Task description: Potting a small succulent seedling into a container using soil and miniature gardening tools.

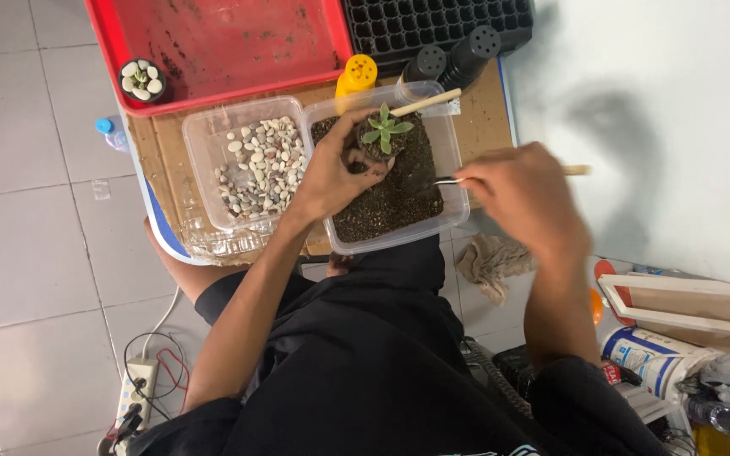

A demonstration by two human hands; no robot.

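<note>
My left hand [331,173] holds a small dark pot with a green succulent [384,129] over a clear plastic box of dark soil [390,198]. My right hand [521,190] grips a thin wooden-handled tool [454,180] whose metal tip reaches into the soil just right of the pot. A wooden stick [426,102] leans on the box's far rim.
A clear box of white and grey pebbles [255,165] sits left of the soil box. Behind are a red tray [221,42], a pebble-topped pot [142,79], a black seedling tray [433,25], a yellow bottle [356,75] and black pots [471,52]. A power strip [133,393] lies on the floor.
</note>
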